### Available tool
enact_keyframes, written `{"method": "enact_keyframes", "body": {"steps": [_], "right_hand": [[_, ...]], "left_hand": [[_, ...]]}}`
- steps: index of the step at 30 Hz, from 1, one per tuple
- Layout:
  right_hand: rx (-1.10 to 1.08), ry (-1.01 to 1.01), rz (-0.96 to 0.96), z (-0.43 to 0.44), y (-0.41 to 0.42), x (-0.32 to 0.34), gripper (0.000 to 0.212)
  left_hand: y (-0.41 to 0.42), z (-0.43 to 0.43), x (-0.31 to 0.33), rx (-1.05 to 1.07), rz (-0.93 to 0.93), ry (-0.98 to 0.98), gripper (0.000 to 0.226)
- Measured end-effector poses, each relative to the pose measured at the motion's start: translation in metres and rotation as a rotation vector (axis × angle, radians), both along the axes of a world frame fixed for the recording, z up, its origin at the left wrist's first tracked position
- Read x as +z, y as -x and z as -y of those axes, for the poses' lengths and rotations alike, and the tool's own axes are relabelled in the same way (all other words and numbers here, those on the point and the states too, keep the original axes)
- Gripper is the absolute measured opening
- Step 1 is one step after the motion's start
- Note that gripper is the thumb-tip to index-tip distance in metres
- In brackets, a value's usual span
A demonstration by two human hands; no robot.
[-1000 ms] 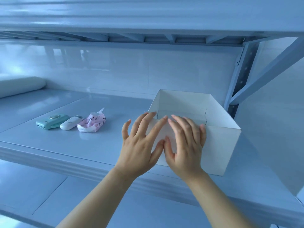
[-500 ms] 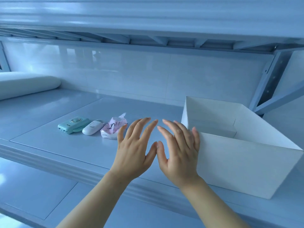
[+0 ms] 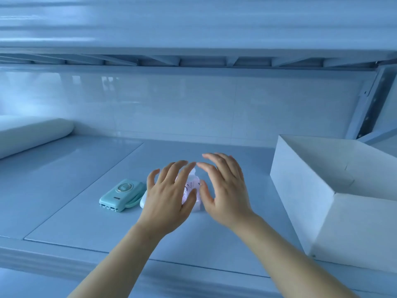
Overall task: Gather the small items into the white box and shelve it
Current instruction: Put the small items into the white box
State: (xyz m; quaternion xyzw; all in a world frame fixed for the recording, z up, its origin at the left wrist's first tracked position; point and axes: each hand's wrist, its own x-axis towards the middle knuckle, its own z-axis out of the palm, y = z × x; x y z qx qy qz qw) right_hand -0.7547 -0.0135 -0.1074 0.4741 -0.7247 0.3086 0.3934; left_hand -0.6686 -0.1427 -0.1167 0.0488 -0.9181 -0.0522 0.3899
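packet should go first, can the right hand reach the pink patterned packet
Probably yes: the right hand hovers open beside the pink patterned packet, nothing between them; the left hand flanks the other side.

In front of you runs a pale blue shelf (image 3: 71, 190), its top laid in flat panels with seams between them and a lip along the near edge. A teal power bank (image 3: 121, 195) lies flat near the middle, ports toward you. Just beside it on the right sits a small white gadget (image 3: 143, 201), only its edge showing. Next in the row lies a pink-and-white packet (image 3: 191, 187), mostly hidden. Well apart to the right stands an open white box (image 3: 300, 201), upright. At the far left, a long white roll (image 3: 32, 134) lies on its side.
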Motion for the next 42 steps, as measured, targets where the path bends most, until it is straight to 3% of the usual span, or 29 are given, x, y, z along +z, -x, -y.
{"method": "enact_keyframes", "body": {"steps": [6,9,13,21,26,31,33,36,39,42], "right_hand": [[-0.033,-0.143,0.090,0.055,0.018,0.003,0.028],[-0.023,-0.101,0.149,0.061,0.026,-0.016,0.024],[0.040,-0.066,0.153,0.052,0.033,-0.033,0.019],[0.110,-0.395,0.497,0.049,0.046,-0.028,0.018],[0.161,-0.507,0.591,0.045,0.050,-0.032,0.042],[0.180,-0.495,0.613,0.045,0.048,-0.032,0.063],[0.174,-0.474,0.582,0.047,0.048,-0.033,0.059],[0.129,-0.371,0.579,0.046,0.051,-0.033,0.052],[0.092,-0.331,0.577,0.043,0.055,-0.035,0.061],[0.096,-0.288,0.584,0.041,0.059,-0.036,0.050]], "left_hand": [[0.018,0.063,-0.003,0.003,0.135,-0.071,0.060],[0.035,0.077,-0.006,-0.034,0.209,-0.089,0.062],[0.050,0.088,-0.013,-0.090,0.218,-0.051,0.057],[0.047,0.096,-0.028,-0.168,0.313,-0.197,0.031],[0.044,0.103,-0.031,-0.240,0.494,-0.247,0.034],[0.051,0.088,-0.030,-0.293,0.399,-0.397,0.033],[0.052,0.079,-0.029,-0.315,0.352,-0.412,0.032],[0.048,0.080,-0.028,-0.374,0.314,-0.365,0.031],[0.043,0.090,-0.032,-0.369,0.382,-0.269,0.039],[0.043,0.091,-0.034,-0.343,0.456,-0.223,0.049]]}}
